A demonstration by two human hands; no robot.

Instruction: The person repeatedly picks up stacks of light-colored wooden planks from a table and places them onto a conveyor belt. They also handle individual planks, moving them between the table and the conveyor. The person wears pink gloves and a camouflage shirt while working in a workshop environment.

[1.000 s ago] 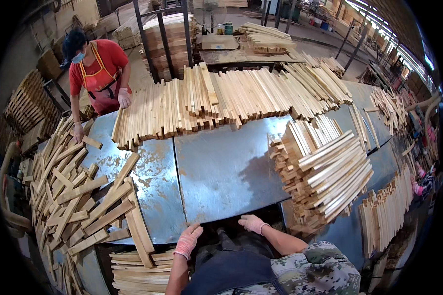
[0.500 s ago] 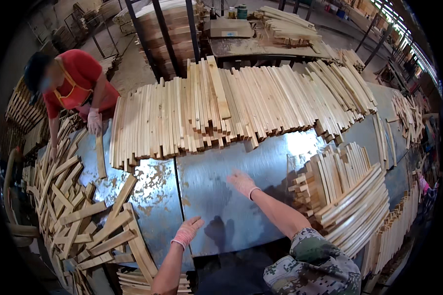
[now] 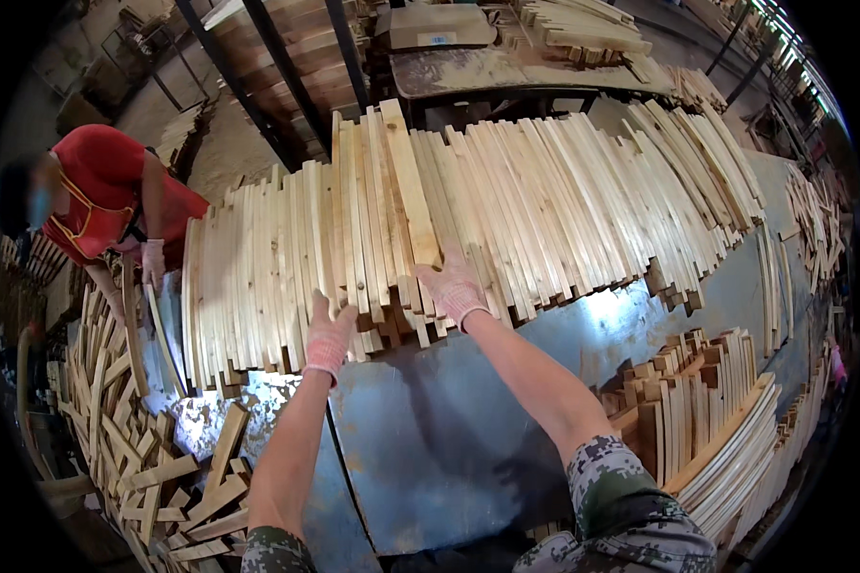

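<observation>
co-worker: person in a red shirt [image 3: 105, 191], way off to the left of my left hand, gloved hand on a curved slat (face not described, obviously)
loose offcuts: messy heap of short wood pieces [image 3: 153, 458] below-left of the left hand
left hand: left hand [image 3: 328, 336] in a pink glove, fingers together, pressed flat against the near ends of the slats
slat stack: long row of pale wooden slats [image 3: 545, 201] lying on the blue metal table [image 3: 430, 449], directly ahead of both hands
right hand: right hand [image 3: 452, 285], gloved too, fingers spread over the slat ends, just right of the left one
side stack: another pile of slats [image 3: 717, 430] lower right of the right hand
</observation>
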